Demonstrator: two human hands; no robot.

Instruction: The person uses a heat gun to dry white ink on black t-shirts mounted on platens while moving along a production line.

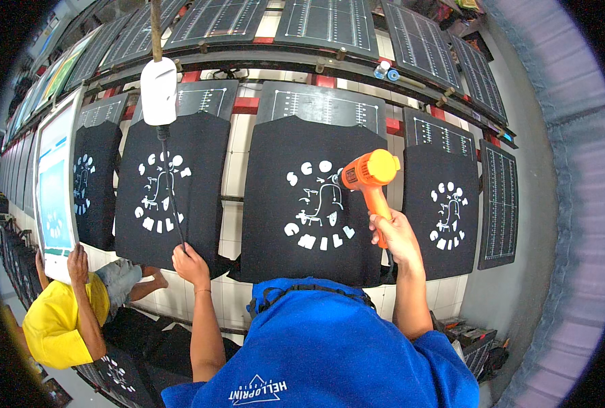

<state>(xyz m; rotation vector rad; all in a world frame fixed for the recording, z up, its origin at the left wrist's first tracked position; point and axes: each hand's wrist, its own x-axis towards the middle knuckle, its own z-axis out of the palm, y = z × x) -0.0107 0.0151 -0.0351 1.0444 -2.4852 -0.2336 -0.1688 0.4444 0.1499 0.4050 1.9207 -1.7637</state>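
Note:
My right hand is wrapped round the handle of an orange heat gun. The gun hangs over the right part of a black T-shirt, beside its white lettering and line drawing. In my left hand is a thin black power cord, gripped near the lower edge of another printed black T-shirt. That cord runs up to a white socket block hanging from above. The shirts lie flat on dark boards. Part of the middle print is hidden behind the gun.
A person in a yellow shirt, at the left, holds a framed printing screen upright. Another printed shirt lies at the right, near a bare board. A metal rail crosses behind, with small bottles on it.

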